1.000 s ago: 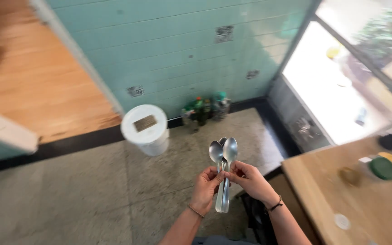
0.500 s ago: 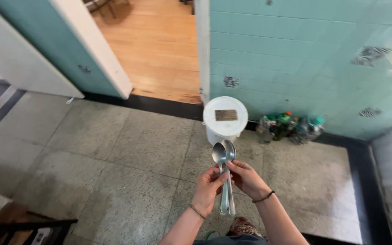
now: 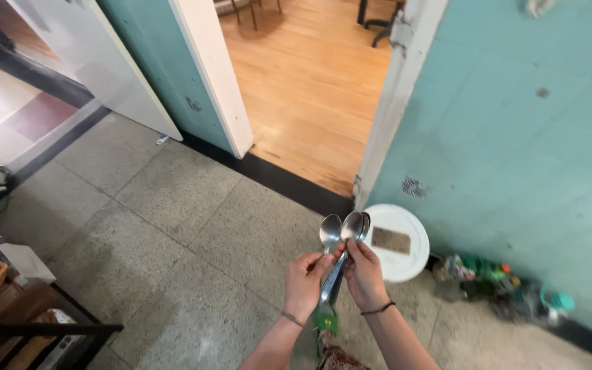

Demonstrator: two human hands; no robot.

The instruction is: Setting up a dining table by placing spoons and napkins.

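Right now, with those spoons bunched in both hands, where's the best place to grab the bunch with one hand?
Grip the spoons around the handles, just below the bowls, coming in from the side. The handles lie close together there, pinched between the left hand and right hand, while the bowls fan apart at the top. A wrap around the narrow stems would likely keep them from sliding.

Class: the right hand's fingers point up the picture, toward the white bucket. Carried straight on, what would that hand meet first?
Probably the white bucket lid, just beyond the right hand and the spoons it grips; depth is unclear, since the bucket stands lower, on the floor.
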